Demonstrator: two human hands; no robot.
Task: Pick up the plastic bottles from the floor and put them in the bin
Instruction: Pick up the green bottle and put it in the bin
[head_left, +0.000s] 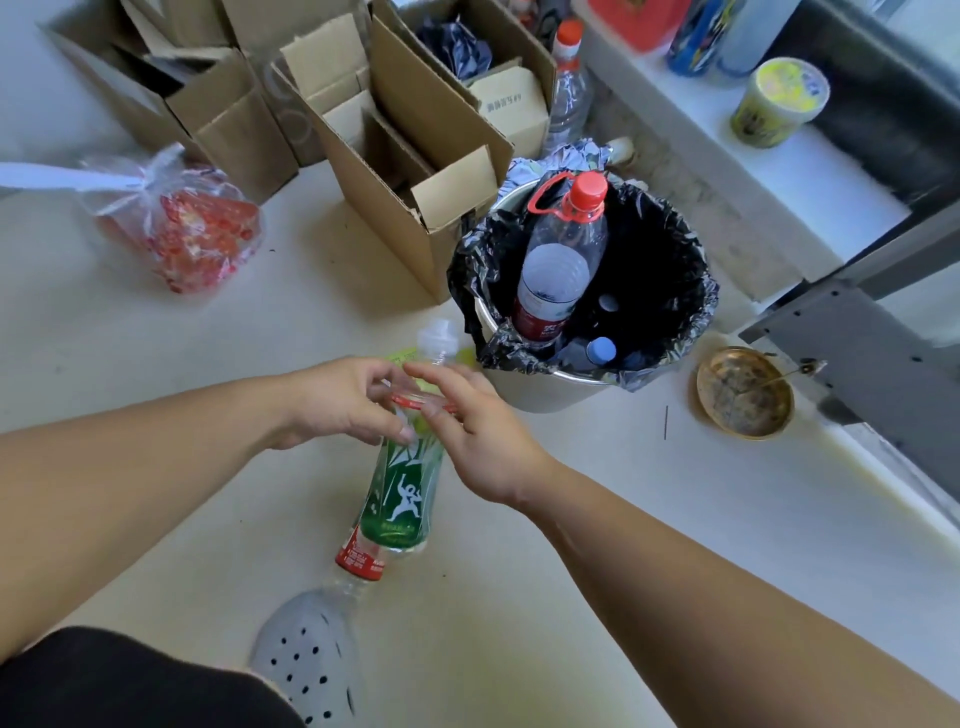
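Observation:
A clear bottle with a green label (402, 488) and a clear cap hangs tilted just above the floor, cap pointing toward the bin. My left hand (340, 400) pinches its upper part from the left. My right hand (480, 441) closes on it from the right, fingers over a thin red ring. Beneath its base lies a second clear bottle with a red label (358, 561). The metal bin (540, 389) with a black liner stands just beyond my hands. It holds a big red-capped bottle (563, 260) and a small blue-capped bottle (601, 351).
Open cardboard boxes (415, 156) crowd the floor behind and left of the bin. A clear bag of red stuff (192, 228) lies at the left. A brass bowl (745, 392) sits right of the bin. Another red-capped bottle (569, 88) stands behind it. My grey shoe (306, 654) is below.

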